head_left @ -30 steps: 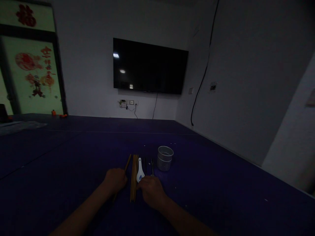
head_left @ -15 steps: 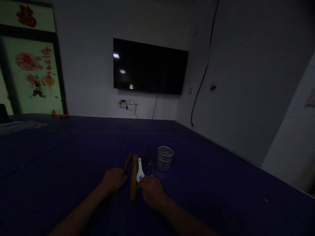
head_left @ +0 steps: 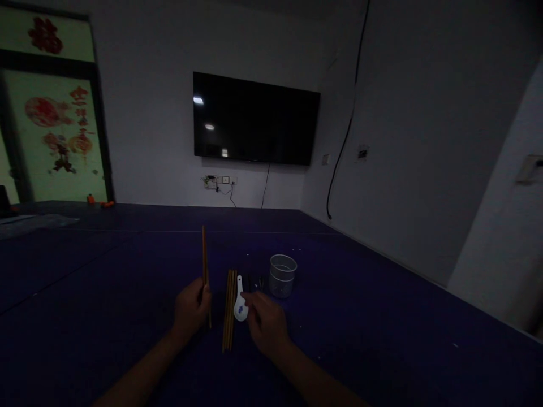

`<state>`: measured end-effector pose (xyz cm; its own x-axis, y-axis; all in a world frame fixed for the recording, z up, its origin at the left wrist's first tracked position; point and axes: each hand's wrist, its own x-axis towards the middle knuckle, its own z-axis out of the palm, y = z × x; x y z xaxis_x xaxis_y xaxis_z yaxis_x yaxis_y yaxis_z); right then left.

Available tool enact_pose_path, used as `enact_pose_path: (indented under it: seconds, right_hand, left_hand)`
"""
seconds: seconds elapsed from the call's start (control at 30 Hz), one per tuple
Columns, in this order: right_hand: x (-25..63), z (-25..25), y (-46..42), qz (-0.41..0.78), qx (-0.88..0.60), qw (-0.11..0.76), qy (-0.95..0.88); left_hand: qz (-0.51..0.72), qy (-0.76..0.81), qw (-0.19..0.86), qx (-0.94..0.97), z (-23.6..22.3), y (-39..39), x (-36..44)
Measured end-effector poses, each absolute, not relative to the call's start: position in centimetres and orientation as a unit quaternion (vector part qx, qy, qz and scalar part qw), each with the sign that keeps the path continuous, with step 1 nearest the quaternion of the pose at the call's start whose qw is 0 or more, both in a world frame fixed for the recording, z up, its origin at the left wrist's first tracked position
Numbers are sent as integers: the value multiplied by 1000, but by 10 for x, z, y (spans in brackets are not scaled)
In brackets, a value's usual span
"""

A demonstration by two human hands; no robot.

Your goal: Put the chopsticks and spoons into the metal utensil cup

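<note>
My left hand [head_left: 192, 308] is closed around a few wooden chopsticks [head_left: 205, 257], which stand nearly upright with their tops well above the fist. To its right, several more chopsticks [head_left: 229, 311] lie side by side on the purple surface. Beside them rests a white spoon [head_left: 240, 310] with a blue mark in its bowl. My right hand [head_left: 267, 322] hovers at the spoon's right edge, thumb and forefinger apart; whether a fingertip touches the handle I cannot tell. It partly hides a thin dark utensil [head_left: 249, 280] and a metal-looking one [head_left: 261, 282].
A grey metal cup [head_left: 282, 277] stands just beyond my right hand. Small white bits dot the purple surface [head_left: 360, 322]. Farther off, a plastic sheet [head_left: 38, 223] lies at left, and a television [head_left: 254, 121] hangs on the wall.
My left hand has tilted its chopsticks from slanting low to nearly upright. My right hand has shifted slightly up from the spoon's bowl toward its handle, its fingers more apart.
</note>
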<state>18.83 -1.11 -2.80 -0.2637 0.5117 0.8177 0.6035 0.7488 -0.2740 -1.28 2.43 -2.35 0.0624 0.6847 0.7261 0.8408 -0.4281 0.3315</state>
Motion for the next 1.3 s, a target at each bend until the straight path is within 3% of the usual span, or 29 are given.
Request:
enact_pose_path:
  seconds: [0.17, 0.43, 0.67, 0.93, 1.1, 1.3]
  right_hand:
    - [188, -22, -19, -30, -360, 503, -785]
    - [182, -27, -22, 86, -389, 524, -753]
    - [173, -21, -29, 144, -352, 561, -735]
    - [212, -7, -17, -102, -377, 668, -633]
    - [253, 16, 9, -117, -488, 676, -540]
    - [278, 22, 28, -85, -571, 607, -546]
  left_hand:
    - [-431, -305, 303, -793, -28, 12, -2]
    - [-375, -191, 362, -832, -23, 15, 7]
    - [-360, -190, 321, -855, -28, 13, 7]
    - [-438, -344, 294, -777, -41, 26, -10]
    - [-408, -321, 249, -818, -38, 24, -1]
    - [-399, -332, 226, -824, -37, 24, 3]
